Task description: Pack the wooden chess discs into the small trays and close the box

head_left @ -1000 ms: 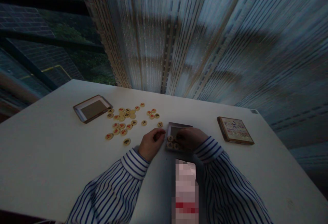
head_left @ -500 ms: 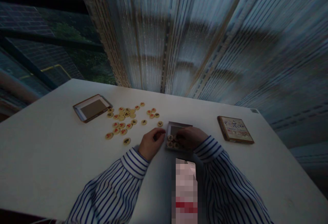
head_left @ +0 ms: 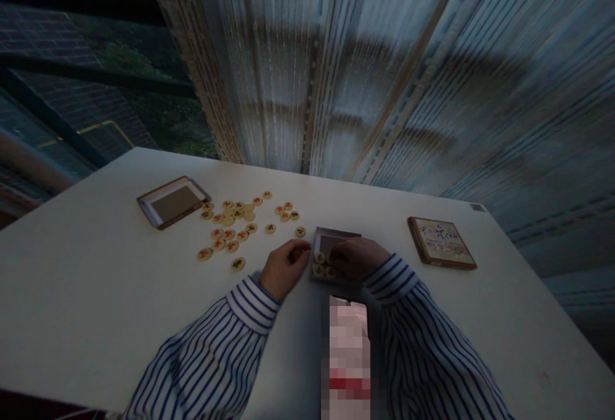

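Round xiangqi pieces (head_left: pixel 230 235) with red or black characters lie scattered on the white table, left of my hands. In front of me is a shallow open box (head_left: pixel 327 244) with several pieces (head_left: pixel 319 271) in its near left part. My right hand (head_left: pixel 361 258) reaches over the box from the right and covers much of it. Its fingers are closed at a xiangqi piece inside. Just off the box's left edge, my left hand (head_left: pixel 286 268) rests with thumb and fingers curled together; what is between them, if anything, is hidden.
An open box lid or tray (head_left: pixel 175 203) lies at the far left, touching some pieces. To the right is a flat box with a printed cover (head_left: pixel 442 244). A blurred-out phone-like object (head_left: pixel 350 356) stands near me. Behind the table (head_left: pixel 96 292) hangs a striped curtain (head_left: pixel 283 87).
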`<state>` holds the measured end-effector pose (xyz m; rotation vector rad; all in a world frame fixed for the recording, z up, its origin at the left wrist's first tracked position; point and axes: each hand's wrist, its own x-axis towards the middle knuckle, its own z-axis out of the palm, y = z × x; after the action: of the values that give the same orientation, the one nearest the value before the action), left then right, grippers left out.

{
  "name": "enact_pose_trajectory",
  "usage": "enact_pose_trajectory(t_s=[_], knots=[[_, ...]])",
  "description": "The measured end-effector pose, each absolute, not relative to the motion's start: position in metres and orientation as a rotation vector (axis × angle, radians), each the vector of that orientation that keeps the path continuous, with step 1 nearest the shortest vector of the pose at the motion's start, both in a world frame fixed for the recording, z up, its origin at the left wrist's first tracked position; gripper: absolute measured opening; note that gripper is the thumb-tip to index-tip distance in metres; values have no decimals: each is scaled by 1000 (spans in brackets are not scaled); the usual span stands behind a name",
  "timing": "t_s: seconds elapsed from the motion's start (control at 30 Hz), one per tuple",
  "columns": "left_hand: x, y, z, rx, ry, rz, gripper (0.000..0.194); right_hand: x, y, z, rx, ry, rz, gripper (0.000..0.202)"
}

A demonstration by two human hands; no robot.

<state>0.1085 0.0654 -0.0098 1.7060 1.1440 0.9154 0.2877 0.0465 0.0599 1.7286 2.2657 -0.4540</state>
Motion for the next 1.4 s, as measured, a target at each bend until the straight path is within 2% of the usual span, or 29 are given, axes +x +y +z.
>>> enact_pose_trajectory(t_s=[0.73,0.9,1.13,1.4], knots=[[110,65,-10,1746,1144,905,18,289,47,62,1713,2275,-425,26],[111,63,-5,1788,1142,894,19,295,45,68,1863,2216,-345,29],[110,58,-6,2012,1031,851,39,306,46,67,2042,2223,-140,30],[107,58,-15,2185,879,811,60,309,49,64,2050,2084,-118,29]])
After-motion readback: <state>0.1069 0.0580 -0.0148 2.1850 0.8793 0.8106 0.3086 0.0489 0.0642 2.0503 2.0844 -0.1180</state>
